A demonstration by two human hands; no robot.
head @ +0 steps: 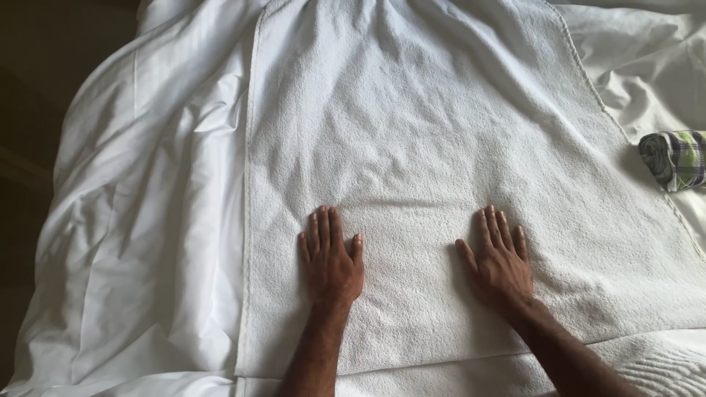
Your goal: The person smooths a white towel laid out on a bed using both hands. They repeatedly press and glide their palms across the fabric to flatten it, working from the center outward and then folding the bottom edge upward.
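Note:
A large white terry towel [412,132] lies spread over a bed. My left hand [331,257] rests flat on the towel, palm down, fingers together and pointing away from me. About a hand's width to its right, my right hand [500,259] presses flat on the same towel, fingers slightly fanned. Neither hand holds anything. A straight crease runs across the towel just beyond my fingertips. The towel's near edge [412,364] lies below my wrists, with another layer of terry cloth under it.
A rumpled white bed sheet [147,220] covers the bed left of the towel and at the upper right. A rolled green, purple and white checked cloth [675,158] lies at the right edge. Dark floor [37,88] shows at far left.

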